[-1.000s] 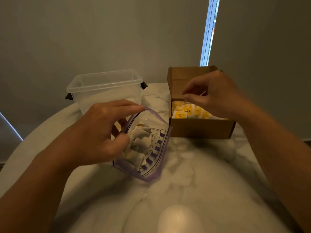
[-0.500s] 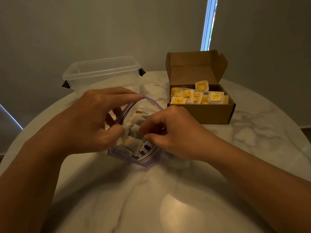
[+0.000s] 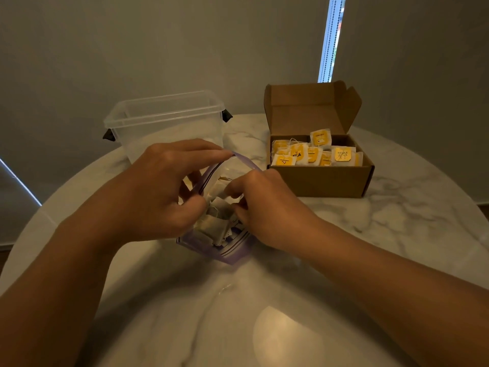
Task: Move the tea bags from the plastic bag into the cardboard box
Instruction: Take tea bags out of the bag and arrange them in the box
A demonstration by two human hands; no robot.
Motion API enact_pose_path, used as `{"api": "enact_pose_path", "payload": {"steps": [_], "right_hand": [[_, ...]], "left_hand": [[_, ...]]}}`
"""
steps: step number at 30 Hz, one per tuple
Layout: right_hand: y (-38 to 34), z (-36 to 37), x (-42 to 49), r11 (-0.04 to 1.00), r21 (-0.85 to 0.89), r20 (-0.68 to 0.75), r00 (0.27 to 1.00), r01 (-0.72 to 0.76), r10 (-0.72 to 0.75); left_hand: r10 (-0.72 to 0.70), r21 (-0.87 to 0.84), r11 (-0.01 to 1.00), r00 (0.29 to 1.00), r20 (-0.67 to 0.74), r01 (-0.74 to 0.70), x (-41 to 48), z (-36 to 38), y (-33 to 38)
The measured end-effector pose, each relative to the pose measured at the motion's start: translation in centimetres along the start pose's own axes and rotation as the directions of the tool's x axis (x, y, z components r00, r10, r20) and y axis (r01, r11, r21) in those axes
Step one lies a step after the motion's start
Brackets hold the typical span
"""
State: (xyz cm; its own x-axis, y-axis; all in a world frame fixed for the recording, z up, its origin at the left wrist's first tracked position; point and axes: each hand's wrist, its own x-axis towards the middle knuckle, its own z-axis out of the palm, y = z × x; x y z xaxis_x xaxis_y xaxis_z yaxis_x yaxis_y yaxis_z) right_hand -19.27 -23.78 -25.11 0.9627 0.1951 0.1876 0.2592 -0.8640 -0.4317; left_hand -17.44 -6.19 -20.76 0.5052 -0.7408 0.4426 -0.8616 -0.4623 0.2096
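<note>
Left hand (image 3: 158,192) pinching rim of plastic bag (image 3: 232,256), holding mouth open; bag standing on marble table (image 3: 397,221). Right hand (image 3: 267,207) reaching into bag mouth, thumb and forefinger pinching one of pale tea bags (image 3: 214,226) inside. Cardboard box (image 3: 322,181) sitting beyond at right, lid standing open, yellow-tagged tea bags (image 3: 315,153) lying inside in loose pile. Clear plastic tub (image 3: 169,120) standing behind left hand, apart from box. Bright strip (image 3: 330,38) showing between grey blinds behind.
</note>
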Motion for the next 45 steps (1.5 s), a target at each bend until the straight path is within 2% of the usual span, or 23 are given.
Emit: {"api": "enact_pose_path", "payload": {"steps": [4, 7, 8, 12, 19, 32, 39, 43, 45], "right_hand": [[-0.1, 0.3, 0.1, 0.998, -0.056, 0.031, 0.999, 0.02, -0.018], [0.0, 0.4, -0.5, 0.987, -0.065, -0.093, 0.984, 0.148, -0.153], [-0.2, 0.4, -0.7, 0.983, -0.073, -0.091, 0.98, 0.168, -0.174], [-0.8, 0.9, -0.9, 0.982, -0.126, 0.067, 0.989, 0.14, -0.132], [-1.1, 0.3, -1.6, 0.974, -0.109, 0.068, 0.979, 0.196, -0.19], [-0.7, -0.3, -1.5, 0.995, 0.095, 0.054, 0.998, 0.029, -0.035], [-1.0, -1.7, -2.3, 0.995, 0.086, 0.024, 0.999, 0.041, -0.043], [-0.4, -1.6, -2.7, 0.997, 0.047, 0.095, 0.994, 0.055, -0.059], [-0.4, -1.5, -2.8, 0.997, 0.046, 0.082, 0.994, 0.067, -0.071]], "left_hand": [[0.004, -0.005, 1.0, 1.0, 0.004, -0.004, 0.1, 0.1, 0.2], [0.012, -0.019, 1.0, 1.0, 0.005, -0.012, 0.2, 0.1, 0.2], [0.015, -0.025, 1.0, 1.0, 0.004, -0.015, 0.2, 0.1, 0.2], [0.025, -0.026, 0.999, 1.0, 0.0, -0.025, 0.3, 0.0, 0.2], [0.027, -0.029, 0.999, 1.0, 0.0, -0.027, 0.2, 0.0, 0.3], [0.01, -0.031, 0.999, 1.0, -0.006, -0.01, 0.2, 0.1, 0.2], [-0.021, 0.004, 1.0, 1.0, -0.004, 0.021, 0.1, 0.1, -0.1], [-0.013, -0.003, 1.0, 1.0, -0.004, 0.013, 0.1, 0.0, -0.1], [-0.007, -0.006, 1.0, 1.0, -0.005, 0.007, 0.1, 0.0, 0.0]]}}
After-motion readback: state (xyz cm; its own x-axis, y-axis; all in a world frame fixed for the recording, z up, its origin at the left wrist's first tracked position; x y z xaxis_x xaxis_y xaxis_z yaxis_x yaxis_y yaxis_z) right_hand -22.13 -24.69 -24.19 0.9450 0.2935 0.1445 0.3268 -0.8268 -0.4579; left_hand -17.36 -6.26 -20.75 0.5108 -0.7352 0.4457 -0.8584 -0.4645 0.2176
